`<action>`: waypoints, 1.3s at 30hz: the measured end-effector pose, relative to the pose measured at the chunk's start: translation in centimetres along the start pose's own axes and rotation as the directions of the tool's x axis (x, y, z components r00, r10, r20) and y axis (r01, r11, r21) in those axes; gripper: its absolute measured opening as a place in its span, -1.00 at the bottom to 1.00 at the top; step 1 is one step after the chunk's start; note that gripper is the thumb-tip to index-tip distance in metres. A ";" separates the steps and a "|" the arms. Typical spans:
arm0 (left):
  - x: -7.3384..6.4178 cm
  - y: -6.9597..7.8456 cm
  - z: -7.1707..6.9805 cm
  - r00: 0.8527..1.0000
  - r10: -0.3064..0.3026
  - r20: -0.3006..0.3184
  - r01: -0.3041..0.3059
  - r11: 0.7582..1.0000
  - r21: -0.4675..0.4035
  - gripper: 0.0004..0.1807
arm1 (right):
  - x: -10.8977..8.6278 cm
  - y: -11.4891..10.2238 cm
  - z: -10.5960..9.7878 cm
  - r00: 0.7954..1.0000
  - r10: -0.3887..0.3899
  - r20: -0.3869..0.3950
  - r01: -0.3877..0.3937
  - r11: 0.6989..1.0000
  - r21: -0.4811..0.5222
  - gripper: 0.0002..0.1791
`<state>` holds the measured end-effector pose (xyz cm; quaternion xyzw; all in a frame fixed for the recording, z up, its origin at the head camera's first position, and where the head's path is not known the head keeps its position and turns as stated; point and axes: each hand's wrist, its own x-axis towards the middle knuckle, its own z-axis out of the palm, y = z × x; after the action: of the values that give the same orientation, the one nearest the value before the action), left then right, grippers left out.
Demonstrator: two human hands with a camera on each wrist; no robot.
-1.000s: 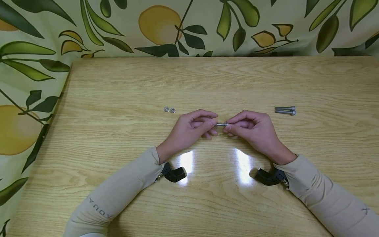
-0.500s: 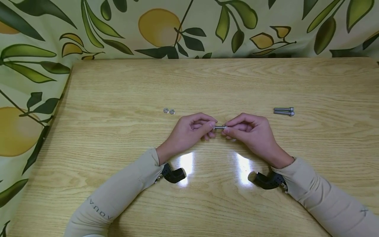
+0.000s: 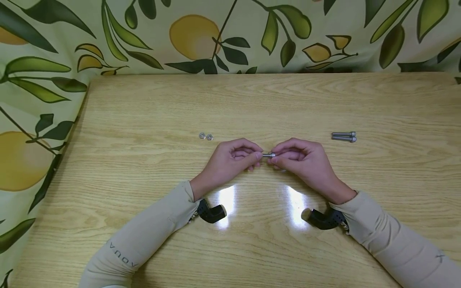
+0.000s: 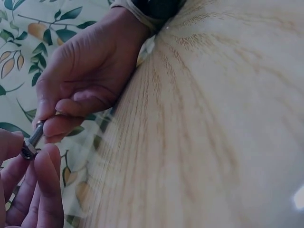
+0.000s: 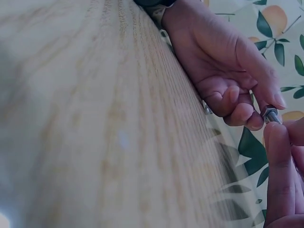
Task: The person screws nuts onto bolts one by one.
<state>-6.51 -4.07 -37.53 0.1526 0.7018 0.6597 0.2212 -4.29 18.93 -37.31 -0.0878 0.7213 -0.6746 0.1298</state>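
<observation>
A metal bolt (image 3: 267, 155) lies level between both hands over the middle of the table. The left hand (image 3: 234, 160) pinches a hex nut (image 4: 28, 151) at the threaded end, using thumb and fingers. At the other end, the right hand (image 3: 306, 161) grips the bolt's head between thumb and forefinger. In the right wrist view, the nut surrounds the bolt's thread; how far it is screwed on is hidden by fingertips. Two loose nuts (image 3: 206, 136) rest beyond the left hand. A pair of bolts (image 3: 343, 137) lies side by side beyond the right hand.
The wooden table (image 3: 144, 108) is bordered at the back and left by a leaf-and-fruit patterned cloth (image 3: 194, 38). Both wrists carry black camera mounts (image 3: 212, 213) close above the tabletop. Two bright light reflections show on the wood.
The hands have come slightly closer together along the bolt, with the right hand shifting a little left. The head view has tilted up slightly. Both grips stay the same.
</observation>
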 end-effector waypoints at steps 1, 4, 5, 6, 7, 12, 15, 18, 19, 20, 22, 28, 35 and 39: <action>0.0 0.0 0.0 1.000 -0.001 -0.001 0.001 1.000 0.000 -0.84 | 0.0 0.0 0.0 1.000 0.004 0.003 -0.004 1.000 0.003 -0.75; 0.0 0.0 -0.1 1.000 0.001 0.000 -0.001 1.000 -0.009 -0.82 | 0.0 0.1 0.0 1.000 0.012 0.007 -0.012 1.000 -0.003 -0.74; -0.1 0.0 -0.1 1.000 0.005 0.003 -0.005 1.000 -0.019 -0.81 | 0.0 0.1 0.0 1.000 0.013 0.007 -0.013 1.000 -0.006 -0.74; -0.1 -0.1 -0.1 1.000 0.011 0.008 -0.011 0.999 -0.031 -0.79 | 0.0 0.1 0.0 1.000 0.013 0.006 -0.013 1.000 -0.011 -0.74; -0.1 0.0 -0.1 1.000 0.018 0.011 -0.018 0.999 -0.041 -0.76 | 0.0 0.1 0.0 1.000 0.012 0.004 -0.011 1.000 -0.018 -0.74; 0.0 0.0 -0.1 1.000 0.025 0.015 -0.025 0.999 -0.038 -0.70 | 0.1 0.1 -0.1 1.000 0.011 -0.006 -0.011 1.000 -0.012 -0.76; 0.1 0.0 -0.1 1.000 0.013 0.004 -0.014 1.000 0.016 -0.73 | 0.1 0.1 -0.1 1.000 0.009 -0.007 -0.009 1.000 -0.005 -0.76; 0.1 -0.1 0.0 1.000 0.007 0.000 -0.007 0.999 0.049 -0.75 | 0.0 0.1 -0.1 1.000 -0.002 0.002 0.002 1.000 0.013 -0.77; 0.1 -0.1 0.0 1.000 0.008 0.000 -0.008 0.998 0.057 -0.77 | 0.0 0.1 -0.1 1.000 -0.006 0.006 0.006 1.000 0.023 -0.77; 0.1 -0.1 0.0 1.000 0.008 0.001 -0.009 0.998 0.055 -0.79 | 0.0 0.1 -0.2 1.000 -0.010 0.011 0.009 0.999 0.036 -0.77; 0.0 -0.1 -0.1 1.000 0.027 0.011 -0.027 0.999 0.040 -0.82 | 0.0 0.2 -0.2 1.000 -0.016 0.021 0.015 0.998 0.061 -0.77; 0.0 -0.2 -0.2 0.998 0.057 0.021 -0.057 0.998 0.021 -0.67 | 0.0 0.1 -0.2 0.999 -0.023 0.030 0.021 0.997 0.072 -0.77; 0.0 -0.2 -0.3 0.999 0.028 0.037 -0.028 1.000 0.001 -0.72 | 0.0 0.2 -0.3 0.999 -0.031 0.042 0.029 0.998 0.058 -0.78; 0.0 -0.1 -0.3 0.997 0.066 0.037 -0.066 0.998 -0.010 -0.58 | 0.0 0.2 -0.3 0.998 -0.035 0.042 0.033 0.998 0.057 -0.78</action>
<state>-6.63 -4.32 -37.66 0.1871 0.6893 0.6666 0.2130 -4.31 19.20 -37.48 -0.1109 0.6974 -0.6949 0.1361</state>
